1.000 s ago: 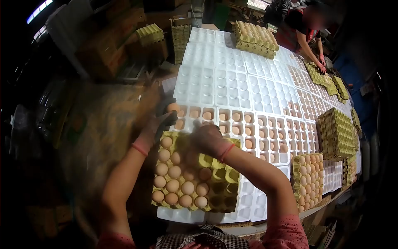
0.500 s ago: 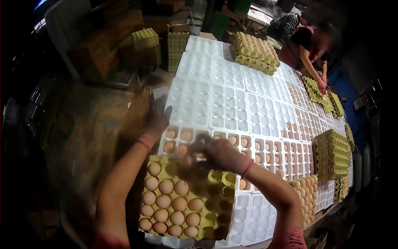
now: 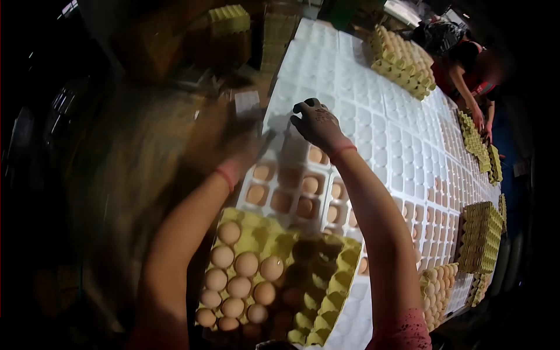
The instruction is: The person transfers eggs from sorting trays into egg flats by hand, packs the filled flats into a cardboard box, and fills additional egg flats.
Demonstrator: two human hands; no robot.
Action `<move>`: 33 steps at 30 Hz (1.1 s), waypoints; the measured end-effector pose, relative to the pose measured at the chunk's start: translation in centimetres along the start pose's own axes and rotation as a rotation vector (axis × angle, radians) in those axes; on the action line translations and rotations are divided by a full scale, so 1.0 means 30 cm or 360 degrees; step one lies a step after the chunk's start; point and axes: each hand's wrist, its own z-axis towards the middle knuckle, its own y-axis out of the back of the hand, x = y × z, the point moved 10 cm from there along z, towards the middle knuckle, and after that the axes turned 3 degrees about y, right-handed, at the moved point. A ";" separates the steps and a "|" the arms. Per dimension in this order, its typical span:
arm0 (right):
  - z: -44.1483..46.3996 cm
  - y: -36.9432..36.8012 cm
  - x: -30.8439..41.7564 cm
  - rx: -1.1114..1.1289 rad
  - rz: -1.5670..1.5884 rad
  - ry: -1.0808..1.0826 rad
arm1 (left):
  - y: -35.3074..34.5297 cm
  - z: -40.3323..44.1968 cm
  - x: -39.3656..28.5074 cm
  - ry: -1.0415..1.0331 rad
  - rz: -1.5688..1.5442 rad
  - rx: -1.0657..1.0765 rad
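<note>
My right hand [image 3: 319,123], in a thin glove with dark fingertips, reaches over the white egg trays [image 3: 359,116]. Its fingers curl downward, hiding whatever may be beneath them. One egg [image 3: 315,154] lies in a cell just below that wrist. To the left, my left hand [image 3: 248,150] is smeared by motion near the trays' left edge; its grip does not show. Nearest me is a yellow-green pulp egg carton [image 3: 326,303], with brown eggs [image 3: 239,287] on its left side and bare hollows on its right. Several more eggs [image 3: 255,193] sit in white cells beyond it.
A stack of cartons topped with eggs [image 3: 402,61] stands at the far end. To the right are a tall carton stack [image 3: 481,236] and a carton full of eggs [image 3: 438,294]. Another person [image 3: 472,76] handles cartons at the far right. More cartons [image 3: 229,20] stand back left.
My right hand has moved forward from the cells just beyond the carton to cells farther out. My left hand stays by the trays' left edge. The whole view has shifted.
</note>
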 end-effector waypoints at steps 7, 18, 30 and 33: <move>-0.474 0.254 0.535 0.0160 0.0698 0.0559 | 0.159 -0.631 -0.249 -0.0375 0.0390 -0.0221; -0.701 0.126 0.786 0.0372 0.0104 0.0614 | -0.083 -0.892 -0.283 -0.1299 0.2185 0.0183; -0.771 0.021 0.856 0.0608 0.0175 0.0344 | -0.061 -1.035 -0.348 -0.0905 0.1906 0.0402; -0.752 0.162 0.815 0.0927 0.0181 0.0463 | -0.103 -1.017 -0.311 -0.0925 0.1957 0.0550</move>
